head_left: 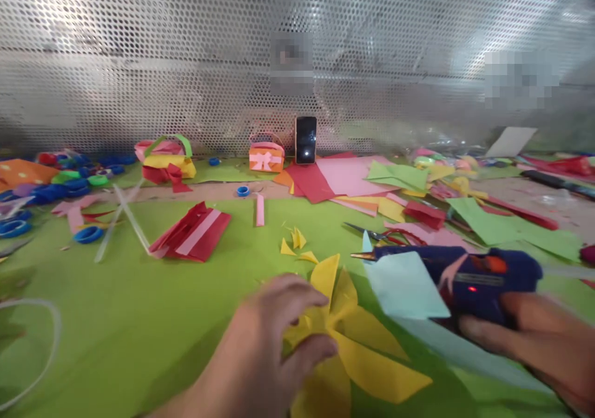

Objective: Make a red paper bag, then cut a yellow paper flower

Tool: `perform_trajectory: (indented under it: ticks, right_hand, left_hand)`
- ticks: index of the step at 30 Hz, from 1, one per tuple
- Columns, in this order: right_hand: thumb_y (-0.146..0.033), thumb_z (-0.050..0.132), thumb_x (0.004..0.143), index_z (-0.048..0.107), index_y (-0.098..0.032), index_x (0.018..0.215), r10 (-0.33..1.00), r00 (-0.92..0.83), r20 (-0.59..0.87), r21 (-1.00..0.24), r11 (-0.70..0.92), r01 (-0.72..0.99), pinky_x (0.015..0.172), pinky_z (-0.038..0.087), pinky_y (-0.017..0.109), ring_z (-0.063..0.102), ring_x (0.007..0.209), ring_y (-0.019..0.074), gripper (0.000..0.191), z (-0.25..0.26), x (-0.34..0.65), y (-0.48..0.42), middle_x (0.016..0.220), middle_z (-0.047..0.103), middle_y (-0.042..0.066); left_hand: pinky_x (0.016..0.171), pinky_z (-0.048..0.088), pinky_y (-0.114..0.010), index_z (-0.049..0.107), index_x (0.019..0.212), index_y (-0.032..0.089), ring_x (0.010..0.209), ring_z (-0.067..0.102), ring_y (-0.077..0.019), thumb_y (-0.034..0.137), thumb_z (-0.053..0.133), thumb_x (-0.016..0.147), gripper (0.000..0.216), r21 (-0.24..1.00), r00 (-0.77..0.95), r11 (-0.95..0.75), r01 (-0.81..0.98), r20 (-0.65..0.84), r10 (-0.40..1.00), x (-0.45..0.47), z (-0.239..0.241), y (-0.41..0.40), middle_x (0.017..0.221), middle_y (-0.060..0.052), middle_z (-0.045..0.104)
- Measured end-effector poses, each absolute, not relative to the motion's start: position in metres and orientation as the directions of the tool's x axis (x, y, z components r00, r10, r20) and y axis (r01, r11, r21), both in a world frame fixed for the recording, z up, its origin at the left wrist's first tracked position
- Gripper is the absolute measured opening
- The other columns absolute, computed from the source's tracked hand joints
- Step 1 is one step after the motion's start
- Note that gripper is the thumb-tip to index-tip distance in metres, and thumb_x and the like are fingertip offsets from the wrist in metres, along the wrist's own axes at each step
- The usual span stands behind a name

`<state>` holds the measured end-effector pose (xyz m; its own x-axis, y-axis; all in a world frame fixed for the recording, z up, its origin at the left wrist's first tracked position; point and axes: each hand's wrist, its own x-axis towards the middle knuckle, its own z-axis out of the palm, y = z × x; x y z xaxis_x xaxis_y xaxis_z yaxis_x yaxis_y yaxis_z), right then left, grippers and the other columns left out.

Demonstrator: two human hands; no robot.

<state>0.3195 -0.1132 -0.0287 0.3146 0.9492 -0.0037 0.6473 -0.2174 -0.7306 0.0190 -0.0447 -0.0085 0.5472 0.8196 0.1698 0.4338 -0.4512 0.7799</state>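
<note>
My left hand [274,343] rests low in the middle, fingers curled and pinching the centre of a yellow paper flower [357,350] that lies on the green table cover [139,319]. My right hand [539,337] at the lower right grips a dark blue glue gun [469,275]. The gun's metal nozzle [362,255] points left, just above the flower. A pale blue sheet of paper [404,284] lies against the gun, partly over it. Small yellow paper scraps [297,244] lie beyond the flower.
A red and pink folded paper piece [195,235], scissors [372,232], loose coloured sheets [488,219], paper baskets [167,157] and a small gift box [266,156] lie farther back. A phone [305,139] leans on the perforated metal wall. Blue rings [88,234] are scattered at left.
</note>
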Motion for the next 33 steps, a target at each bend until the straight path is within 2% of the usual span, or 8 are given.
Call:
perform_trajectory:
  ticks: [3,7,11,16,22,25,28,33]
  right_hand:
    - [-0.054,0.068,0.057,0.064,-0.045,0.058,0.973,0.145,-0.177,-0.832,-0.227,0.507,0.038,0.047,0.035,0.054,0.044,0.0229,0.010,-0.016,0.292,-0.104,0.054,0.063,0.004]
    - [-0.059,0.065,0.058,0.064,-0.046,0.057,0.976,-0.026,-0.217,-0.861,-0.179,0.475,0.044,0.050,0.038,0.056,0.047,0.0246,0.013,-0.013,0.258,-0.103,0.053,0.062,0.004]
    - [-0.058,0.070,0.054,0.067,-0.046,0.064,0.983,0.073,-0.167,-0.895,-0.182,0.406,0.056,0.054,0.039,0.058,0.056,0.0259,0.015,-0.010,0.251,-0.092,0.062,0.064,0.005]
    - [-0.066,0.063,0.059,0.063,-0.036,0.051,0.975,0.205,-0.084,-0.931,-0.150,0.333,0.055,0.052,0.038,0.057,0.057,0.0252,0.032,0.008,0.262,-0.083,0.056,0.058,0.007]
    - [-0.062,0.059,0.068,0.064,-0.035,0.062,0.990,0.129,0.052,-0.907,-0.007,0.422,0.053,0.053,0.035,0.059,0.056,0.0232,0.028,0.020,0.263,-0.096,0.059,0.062,0.005]
    - [-0.051,0.056,0.077,0.064,-0.032,0.069,0.950,0.070,0.305,-0.717,0.181,0.673,0.053,0.054,0.033,0.063,0.060,0.0229,0.022,0.015,0.263,-0.098,0.066,0.066,0.003]
    - [-0.038,0.051,0.084,0.062,-0.027,0.099,0.842,-0.023,0.539,-0.472,0.325,0.819,0.053,0.054,0.032,0.067,0.067,0.0237,0.022,0.006,0.260,-0.096,0.082,0.071,0.004]
    - [-0.012,0.030,0.092,0.053,-0.014,0.111,0.525,-0.470,0.709,0.222,0.467,0.856,0.052,0.048,0.030,0.063,0.061,0.0201,0.030,-0.001,0.245,-0.094,0.072,0.068,0.007]
  left_hand:
    - [0.055,0.048,-0.023,0.059,0.110,0.021,0.062,0.056,-0.0115,0.036,0.076,0.061,0.053,0.975,0.455,0.023,0.223,-0.125,0.882,0.020,-0.003,-0.040,0.081,-0.002,0.063]
    - [0.042,0.033,-0.017,0.062,0.101,0.015,0.051,0.048,-0.0069,0.044,0.078,0.056,0.056,0.922,0.651,0.387,0.018,-0.304,0.696,0.022,0.001,-0.041,0.065,0.001,0.058]
    - [0.040,0.025,-0.017,0.066,0.068,0.013,0.043,0.041,-0.0032,0.046,0.078,0.056,0.038,0.919,0.625,0.394,-0.020,-0.296,0.723,0.021,0.000,-0.036,0.052,0.004,0.052]
    - [0.044,0.030,-0.016,0.065,0.067,0.015,0.046,0.040,-0.0027,0.036,0.076,0.064,0.024,0.937,0.410,0.294,-0.190,-0.196,0.891,0.011,0.000,-0.022,0.052,0.005,0.052]
    - [0.061,0.045,-0.019,0.066,0.075,0.014,0.070,0.059,-0.0108,0.032,0.077,0.065,0.023,0.902,0.342,0.324,-0.285,-0.220,0.913,0.005,0.008,-0.014,0.074,-0.001,0.066]
    - [0.060,0.047,-0.022,0.065,0.077,0.011,0.063,0.060,-0.0114,0.025,0.073,0.071,0.018,0.866,0.423,0.449,-0.222,-0.329,0.844,0.013,0.018,-0.021,0.071,-0.004,0.067]
    - [0.058,0.047,-0.023,0.064,0.081,0.010,0.060,0.061,-0.0115,0.021,0.064,0.080,0.011,0.800,0.511,0.561,-0.213,-0.398,0.762,0.027,0.029,-0.035,0.072,-0.007,0.067]
    - [0.075,0.048,-0.024,0.068,0.086,0.008,0.077,0.062,-0.0137,0.033,0.067,0.077,0.027,0.703,0.597,0.537,-0.467,-0.197,0.778,0.045,0.038,-0.059,0.086,-0.010,0.069]
